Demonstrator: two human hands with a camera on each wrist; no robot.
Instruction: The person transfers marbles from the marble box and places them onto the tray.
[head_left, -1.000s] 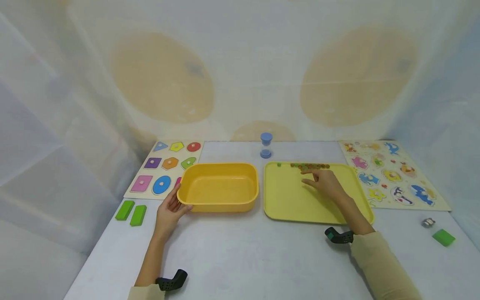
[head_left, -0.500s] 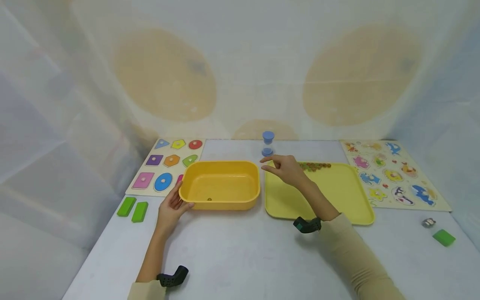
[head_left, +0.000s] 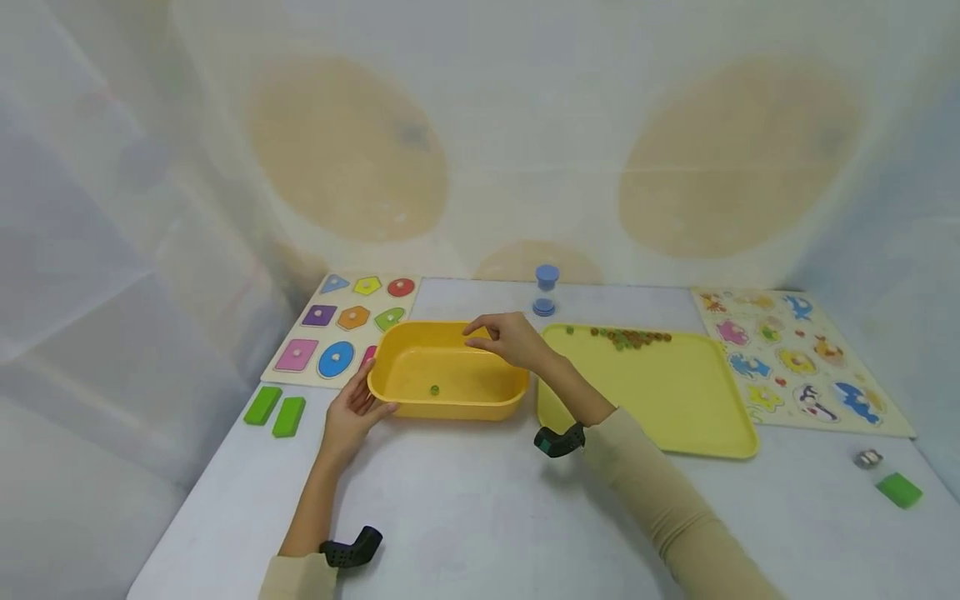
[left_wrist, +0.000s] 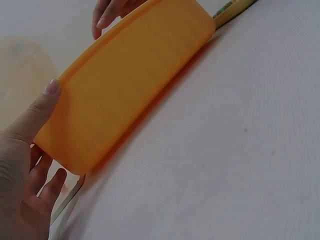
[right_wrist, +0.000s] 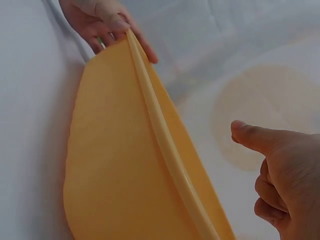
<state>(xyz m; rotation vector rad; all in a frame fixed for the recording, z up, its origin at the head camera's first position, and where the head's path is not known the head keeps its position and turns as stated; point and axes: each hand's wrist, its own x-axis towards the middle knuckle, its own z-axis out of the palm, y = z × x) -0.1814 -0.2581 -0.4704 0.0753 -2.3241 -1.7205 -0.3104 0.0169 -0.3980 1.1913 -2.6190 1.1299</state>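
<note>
My left hand (head_left: pixel 352 421) grips the left end of a deep yellow plastic basin (head_left: pixel 457 412), thumb on its front rim and fingers along its side. One small green bead (head_left: pixel 435 390) lies on the basin floor. Above the basin's back right part hovers my right hand (head_left: pixel 510 337), thumb and index fingertips close together; whether a bead sits between them is hidden. In the right wrist view, that hand's thumb (right_wrist: pixel 255 137) points toward the basin (right_wrist: pixel 115 145). Several green and brown beads (head_left: pixel 633 337) line the back of a pale yellow tray (head_left: pixel 667 408).
A shape puzzle board (head_left: pixel 322 329) is partly behind the basin, with two green blocks (head_left: pixel 288 417) in front. A blue hourglass (head_left: pixel 546 290) stands at the back. At right are an animal puzzle board (head_left: pixel 795 358), a small grey object (head_left: pixel 867 458) and another green block (head_left: pixel 898 490).
My right hand has moved left from the tray's beads to above the basin. A bead, not visible there a second ago, now shows on the basin floor. My left hand keeps its grip.
</note>
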